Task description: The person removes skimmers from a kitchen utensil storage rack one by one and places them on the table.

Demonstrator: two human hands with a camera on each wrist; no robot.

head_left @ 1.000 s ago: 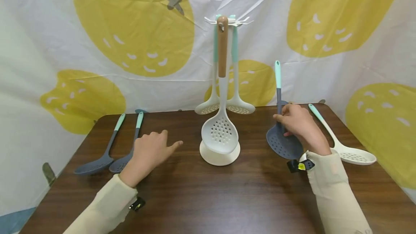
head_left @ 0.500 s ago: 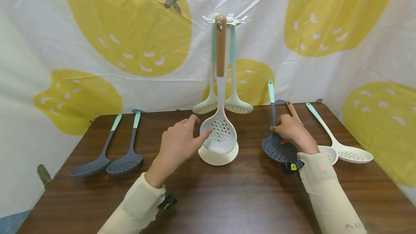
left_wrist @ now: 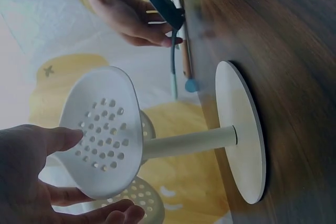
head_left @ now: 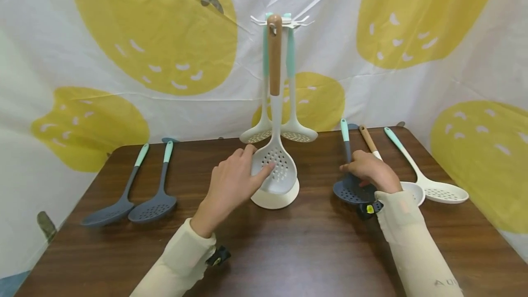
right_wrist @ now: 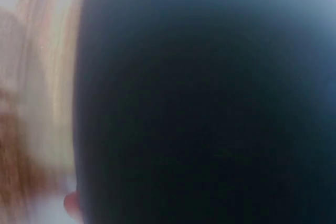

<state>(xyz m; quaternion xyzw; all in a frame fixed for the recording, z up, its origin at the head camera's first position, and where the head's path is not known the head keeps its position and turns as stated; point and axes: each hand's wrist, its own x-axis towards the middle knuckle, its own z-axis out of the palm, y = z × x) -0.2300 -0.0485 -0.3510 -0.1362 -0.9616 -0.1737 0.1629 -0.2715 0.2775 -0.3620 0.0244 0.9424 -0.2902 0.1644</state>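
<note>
1. The left hand (head_left: 233, 180) grasps the white skimmer (head_left: 284, 168) low, probably because the central rack (left_wrist: 194, 142) holds its top.
2. The right hand (head_left: 370, 168) pinches the grey skimmer (head_left: 346, 192) at right, perhaps for balance.

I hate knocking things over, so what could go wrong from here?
The left hand has the hanging skimmer by its bowl; a hard tug might tip the stand or jolt loose a mint-handled skimmer hanging behind.

The right hand holds the dark skimmer close to a wooden-handled utensil on the table, so a rightward swing could bump that.
</note>
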